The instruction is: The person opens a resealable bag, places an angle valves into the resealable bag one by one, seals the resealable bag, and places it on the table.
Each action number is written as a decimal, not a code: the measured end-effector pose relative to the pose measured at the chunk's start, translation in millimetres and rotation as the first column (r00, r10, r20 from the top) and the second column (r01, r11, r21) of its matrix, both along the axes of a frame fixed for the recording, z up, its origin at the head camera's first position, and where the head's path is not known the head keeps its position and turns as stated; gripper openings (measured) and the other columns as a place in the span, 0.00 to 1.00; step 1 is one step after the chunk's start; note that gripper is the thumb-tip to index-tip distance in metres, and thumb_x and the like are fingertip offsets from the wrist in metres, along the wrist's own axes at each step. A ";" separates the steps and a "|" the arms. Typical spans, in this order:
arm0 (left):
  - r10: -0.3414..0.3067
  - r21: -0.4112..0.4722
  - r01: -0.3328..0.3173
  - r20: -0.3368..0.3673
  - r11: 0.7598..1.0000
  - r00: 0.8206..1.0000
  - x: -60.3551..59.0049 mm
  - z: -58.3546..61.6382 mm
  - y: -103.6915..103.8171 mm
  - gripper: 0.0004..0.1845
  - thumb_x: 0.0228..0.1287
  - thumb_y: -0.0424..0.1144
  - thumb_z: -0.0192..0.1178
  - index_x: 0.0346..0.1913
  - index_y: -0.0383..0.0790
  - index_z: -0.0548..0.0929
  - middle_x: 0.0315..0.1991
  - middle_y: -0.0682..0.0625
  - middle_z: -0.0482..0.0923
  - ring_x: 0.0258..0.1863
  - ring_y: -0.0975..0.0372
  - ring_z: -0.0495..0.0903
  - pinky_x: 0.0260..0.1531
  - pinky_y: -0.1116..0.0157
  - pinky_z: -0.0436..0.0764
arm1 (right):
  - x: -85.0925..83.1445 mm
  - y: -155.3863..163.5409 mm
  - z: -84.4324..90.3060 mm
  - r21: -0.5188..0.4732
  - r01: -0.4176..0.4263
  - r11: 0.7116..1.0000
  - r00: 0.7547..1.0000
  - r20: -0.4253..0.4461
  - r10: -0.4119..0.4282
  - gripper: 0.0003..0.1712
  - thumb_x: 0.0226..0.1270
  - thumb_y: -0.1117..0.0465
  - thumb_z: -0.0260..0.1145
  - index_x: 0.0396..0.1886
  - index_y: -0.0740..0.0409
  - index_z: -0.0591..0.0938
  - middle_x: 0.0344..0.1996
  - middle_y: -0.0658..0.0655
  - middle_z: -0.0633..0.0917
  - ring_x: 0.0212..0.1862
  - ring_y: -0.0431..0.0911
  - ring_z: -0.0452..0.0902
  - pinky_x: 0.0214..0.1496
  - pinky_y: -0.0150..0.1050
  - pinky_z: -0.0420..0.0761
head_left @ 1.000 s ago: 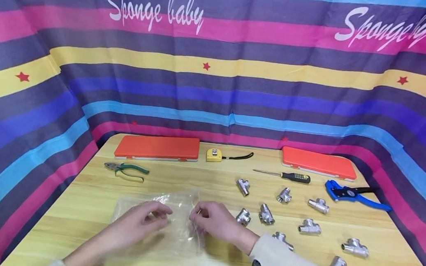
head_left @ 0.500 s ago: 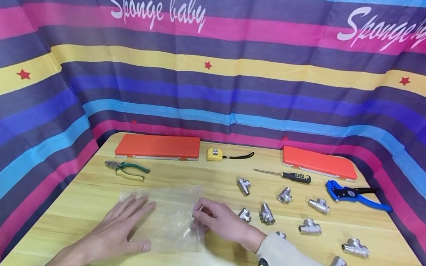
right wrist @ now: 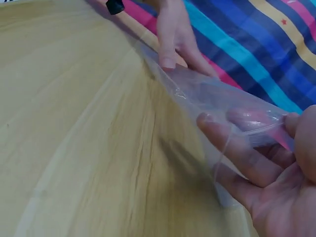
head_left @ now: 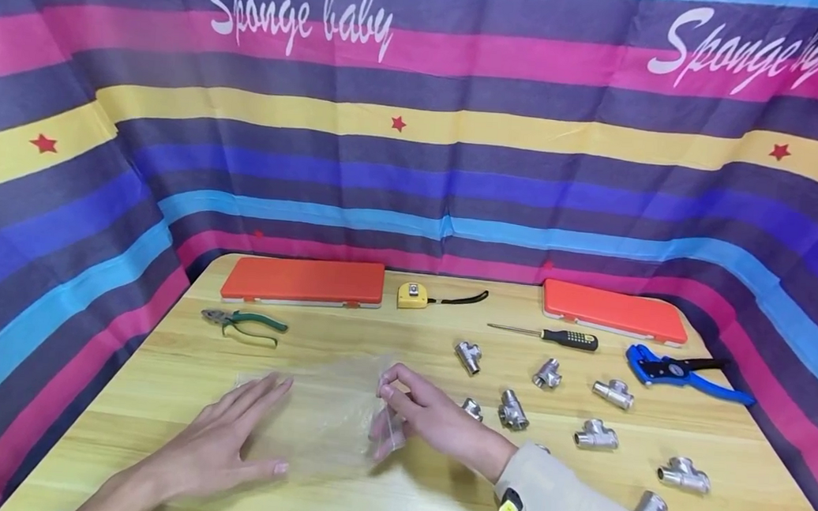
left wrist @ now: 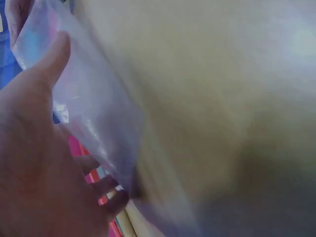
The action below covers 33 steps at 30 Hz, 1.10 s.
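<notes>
"plastic, clear and thin: where is that bag (head_left: 326,428) now?"

"on the near part of the worktop (head_left: 122,378), between the two hands, left of the metal fittings (head_left: 512,411)"

"what has changed in the last half second?"

"mostly its right end. the right hand (head_left: 429,419) has risen a little and brought that end up, so the film now bends about its fingers. the left hand (head_left: 225,437) lies much where it was, fingers straight and spread at the other end, not gripping"

"and the right one?"

"pinching the film, with some fingers showing through it; whether they are inside or behind, i can't tell"

"meaning what for the work?"

"i'd judge the right end is being worked while the left hand steadies the rest"

"which way does it point?"

"long axis seemingly left to right, though the slanted view may mislead. a seal-like line crosses near the right fingers, so i'd guess the mouth faces right, tilted upward"
</notes>
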<state>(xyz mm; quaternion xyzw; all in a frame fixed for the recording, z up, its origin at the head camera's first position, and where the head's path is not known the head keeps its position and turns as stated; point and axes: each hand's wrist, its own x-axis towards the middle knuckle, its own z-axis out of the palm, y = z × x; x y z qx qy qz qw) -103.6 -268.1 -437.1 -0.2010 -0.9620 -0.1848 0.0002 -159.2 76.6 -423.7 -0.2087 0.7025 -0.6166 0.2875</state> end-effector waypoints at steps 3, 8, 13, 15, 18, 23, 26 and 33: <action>-0.031 0.035 0.031 -0.011 0.999 0.999 -5.2 6.8 8.8 0.58 0.62 0.73 0.71 0.88 0.53 0.59 0.87 0.39 0.59 0.83 0.32 0.59 0.73 0.22 0.62 | 0.4 0.0 0.9 0.043 -0.015 0.999 0.998 -0.059 0.018 0.21 0.91 0.46 0.52 0.61 0.58 0.75 0.42 0.56 0.94 0.42 0.52 0.94 0.78 0.64 0.75; -0.131 0.098 0.132 -0.025 0.986 0.991 -18.1 13.8 39.8 0.56 0.66 0.69 0.72 0.88 0.49 0.59 0.86 0.41 0.61 0.84 0.35 0.59 0.76 0.26 0.63 | 1.8 -0.4 0.2 0.086 0.002 0.996 0.985 -0.170 0.012 0.13 0.90 0.51 0.56 0.58 0.53 0.79 0.48 0.51 0.92 0.52 0.45 0.89 0.66 0.41 0.85; -0.138 0.132 0.130 0.054 0.983 0.989 -24.2 8.2 59.9 0.51 0.71 0.68 0.67 0.88 0.49 0.61 0.85 0.45 0.65 0.84 0.40 0.63 0.80 0.30 0.62 | 3.5 -1.7 -0.8 0.088 0.039 0.995 0.980 -0.197 -0.021 0.09 0.86 0.54 0.63 0.54 0.52 0.83 0.49 0.51 0.91 0.54 0.43 0.88 0.60 0.31 0.86; -0.122 0.156 0.108 0.083 0.982 0.989 -24.2 8.0 61.8 0.49 0.73 0.68 0.65 0.87 0.49 0.63 0.84 0.45 0.67 0.83 0.41 0.65 0.80 0.30 0.61 | 3.7 -1.1 -0.7 0.104 0.056 0.993 0.974 -0.225 -0.032 0.08 0.84 0.55 0.65 0.52 0.52 0.85 0.48 0.51 0.91 0.51 0.42 0.88 0.58 0.31 0.87; -0.095 0.189 0.074 0.103 0.979 0.990 -24.0 8.5 63.0 0.45 0.75 0.68 0.63 0.86 0.50 0.66 0.82 0.46 0.69 0.82 0.41 0.67 0.80 0.30 0.61 | 4.2 0.4 0.0 0.119 0.077 0.990 0.968 -0.247 -0.046 0.06 0.82 0.56 0.68 0.49 0.52 0.87 0.47 0.53 0.91 0.47 0.42 0.87 0.53 0.32 0.88; -0.113 0.191 0.103 0.041 0.976 0.993 -25.5 5.2 63.9 0.35 0.81 0.59 0.61 0.82 0.49 0.73 0.80 0.48 0.73 0.81 0.46 0.70 0.82 0.35 0.61 | 5.2 1.3 2.1 0.116 0.073 0.991 0.971 -0.234 -0.045 0.07 0.80 0.56 0.69 0.49 0.52 0.88 0.47 0.54 0.91 0.45 0.43 0.87 0.51 0.33 0.88; -0.136 0.183 0.133 0.002 0.974 0.991 -26.6 1.5 64.0 0.29 0.84 0.55 0.59 0.79 0.47 0.77 0.79 0.50 0.75 0.79 0.48 0.73 0.81 0.38 0.64 | 5.5 2.5 4.7 0.128 0.071 0.989 0.968 -0.247 -0.037 0.10 0.80 0.55 0.70 0.52 0.54 0.89 0.47 0.53 0.91 0.46 0.45 0.87 0.51 0.33 0.89; -0.102 0.230 0.085 0.062 0.969 0.993 -26.2 1.0 62.2 0.28 0.86 0.54 0.56 0.79 0.49 0.77 0.80 0.51 0.74 0.80 0.46 0.72 0.79 0.37 0.68 | -6.4 40.4 14.3 0.215 0.132 0.968 0.909 -0.416 -0.031 0.15 0.81 0.53 0.68 0.57 0.56 0.87 0.47 0.51 0.91 0.47 0.44 0.88 0.51 0.32 0.89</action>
